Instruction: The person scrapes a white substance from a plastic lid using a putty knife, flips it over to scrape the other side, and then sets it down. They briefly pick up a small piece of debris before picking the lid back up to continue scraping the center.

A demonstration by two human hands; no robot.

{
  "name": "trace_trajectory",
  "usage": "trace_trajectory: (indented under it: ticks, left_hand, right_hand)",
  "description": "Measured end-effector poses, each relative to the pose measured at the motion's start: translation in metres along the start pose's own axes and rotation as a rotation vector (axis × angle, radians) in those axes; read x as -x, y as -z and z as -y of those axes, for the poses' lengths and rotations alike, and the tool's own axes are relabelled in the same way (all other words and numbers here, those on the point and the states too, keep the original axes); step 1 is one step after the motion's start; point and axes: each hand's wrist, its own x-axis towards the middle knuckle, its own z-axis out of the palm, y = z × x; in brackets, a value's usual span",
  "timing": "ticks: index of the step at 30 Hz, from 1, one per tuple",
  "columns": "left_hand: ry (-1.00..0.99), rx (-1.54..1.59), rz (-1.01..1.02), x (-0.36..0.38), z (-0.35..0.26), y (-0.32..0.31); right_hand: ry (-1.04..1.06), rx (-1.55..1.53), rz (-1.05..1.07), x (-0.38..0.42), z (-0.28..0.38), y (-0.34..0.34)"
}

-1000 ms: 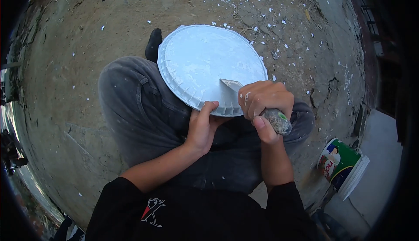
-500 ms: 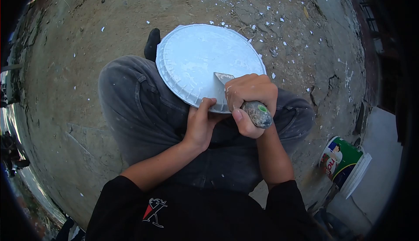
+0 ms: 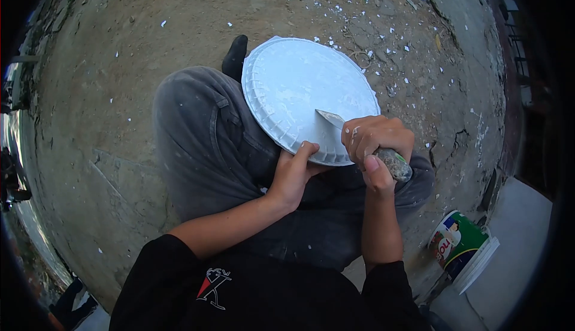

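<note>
A round white bucket lid (image 3: pixel 305 85) rests tilted across my crossed legs, its ribbed rim toward me and thin white residue patched over its face. At the near rim my left hand (image 3: pixel 292 175) grips it, thumb on top and fingers underneath. My right hand (image 3: pixel 378 145) is wrapped round the grimy handle of a putty knife (image 3: pixel 329 117), whose rounded butt with a green spot sticks out toward me. The knife's metal blade points left, its corner over the lower right part of the lid.
White flakes (image 3: pixel 383 37) lie scattered on the dirt ground beyond the lid. A green and white bucket (image 3: pixel 458 241) lies on its side at the right, by a pale slab (image 3: pixel 521 217). A dark-covered foot (image 3: pixel 235 55) shows behind the lid's left edge.
My right hand and the putty knife have turned and shifted right, the blade now lying at a flatter slant. The whole view has shifted a little; my left hand keeps its hold.
</note>
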Motion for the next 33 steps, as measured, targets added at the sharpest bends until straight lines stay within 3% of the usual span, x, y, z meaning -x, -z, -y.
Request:
trace_trajectory:
  ticks: [4,8,10,16,20,22,24,26,28,32,33]
  left_hand:
    - [-0.006,-0.025,-0.041,0.005,-0.004,-0.006]
    - [0.001,-0.027,0.006,0.003,-0.003,-0.003]
    - [-0.013,-0.020,0.013,0.001,-0.002,-0.003]
    - [-0.002,-0.018,-0.025,0.005,-0.004,-0.005]
    - [-0.015,-0.028,-0.015,0.006,-0.008,-0.007]
    - [-0.006,-0.015,0.007,0.003,-0.004,-0.002]
    - [0.003,-0.006,0.029,0.000,0.001,0.001]
    - [-0.009,0.005,-0.014,-0.001,0.003,0.001]
    - [-0.011,-0.016,-0.031,-0.001,0.003,0.002]
    - [0.017,-0.017,0.009,0.001,0.002,-0.001]
    - [-0.010,-0.027,-0.004,0.003,-0.003,-0.004]
  right_hand:
    - [0.055,0.063,0.168,-0.003,0.019,-0.010]
    - [0.039,0.091,-0.002,-0.005,0.000,-0.002]
    - [0.027,-0.095,0.132,-0.004,0.024,-0.003]
    - [0.028,0.069,0.013,-0.007,0.003,-0.004]
    - [0.021,-0.055,0.194,-0.018,0.015,-0.014]
    - [0.054,0.180,0.130,-0.022,-0.015,-0.004]
    - [0.045,0.226,0.071,-0.022,-0.018,0.002]
    - [-0.074,-0.168,0.086,-0.026,0.011,-0.007]
    - [-0.053,-0.144,0.112,-0.022,0.009,-0.009]
    - [-0.113,-0.168,-0.040,-0.023,0.007,-0.005]
    - [-0.022,-0.093,0.023,-0.021,0.010,-0.015]
